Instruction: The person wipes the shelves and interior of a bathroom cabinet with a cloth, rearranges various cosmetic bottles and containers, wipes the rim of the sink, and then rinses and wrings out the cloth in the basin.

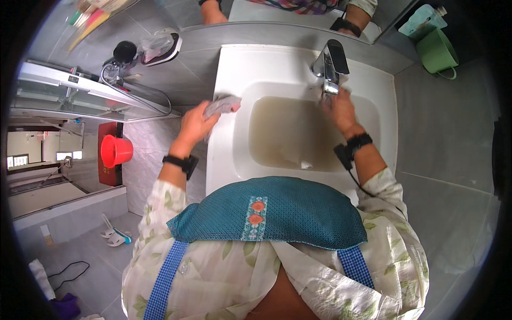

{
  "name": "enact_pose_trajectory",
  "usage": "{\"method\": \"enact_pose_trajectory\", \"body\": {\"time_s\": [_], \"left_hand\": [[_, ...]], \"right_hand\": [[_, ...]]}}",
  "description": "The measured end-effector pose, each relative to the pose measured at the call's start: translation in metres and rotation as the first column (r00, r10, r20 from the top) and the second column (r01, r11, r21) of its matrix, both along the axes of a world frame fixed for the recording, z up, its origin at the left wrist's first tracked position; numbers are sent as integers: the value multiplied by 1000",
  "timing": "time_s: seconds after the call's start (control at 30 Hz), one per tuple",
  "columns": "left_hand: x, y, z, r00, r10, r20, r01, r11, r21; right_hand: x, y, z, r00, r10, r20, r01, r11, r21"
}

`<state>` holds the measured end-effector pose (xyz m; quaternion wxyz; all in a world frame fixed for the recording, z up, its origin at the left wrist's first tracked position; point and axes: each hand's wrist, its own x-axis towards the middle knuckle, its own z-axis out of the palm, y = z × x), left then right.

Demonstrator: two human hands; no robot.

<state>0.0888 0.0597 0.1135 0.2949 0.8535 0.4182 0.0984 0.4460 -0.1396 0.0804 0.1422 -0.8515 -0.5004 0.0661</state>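
Note:
At the left rim of the white washbasin [226,136], my left hand [197,125] grips a crumpled greyish cloth [222,107] with a pinkish patch at its end. My right hand [345,112] is below the spout of the chrome faucet [331,72], over the basin's right side. Its fingers are blurred and partly hidden, so their hold is unclear. Cloudy brownish water [292,132] stands in the bowl. Both wrists carry black bands with small devices; a cable runs from the right one.
A mirror [276,14] borders the basin's back. Beyond the right rear corner is a green mug [436,52] beside a pouch [423,21]. On the left are a shower hose [138,102], a glass-door rail [92,96] and a red bucket [116,151]. White slippers [116,237] lie on the floor.

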Motion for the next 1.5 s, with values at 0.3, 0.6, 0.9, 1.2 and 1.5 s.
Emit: {"method": "enact_pose_trajectory", "body": {"time_s": [0.3,0.6,0.9,1.2,1.5], "left_hand": [[-14,-83,-17,987,-56,154,7,953,303],[-11,-83,-18,994,-60,92,20,925,381],[-14,-87,-16,992,-47,116,14,962,272],[-13,-82,-16,995,-48,90,17,947,320],[-14,-82,-13,994,-64,88,34,952,304]], "right_hand": [[-105,49,22,850,179,-496,155,814,560],[-45,166,-32,954,-298,33,280,924,259],[-88,200,-48,962,9,273,-144,866,479],[-134,257,-21,874,455,173,-487,806,336],[-51,185,-31,906,274,322,-350,913,208]]}}
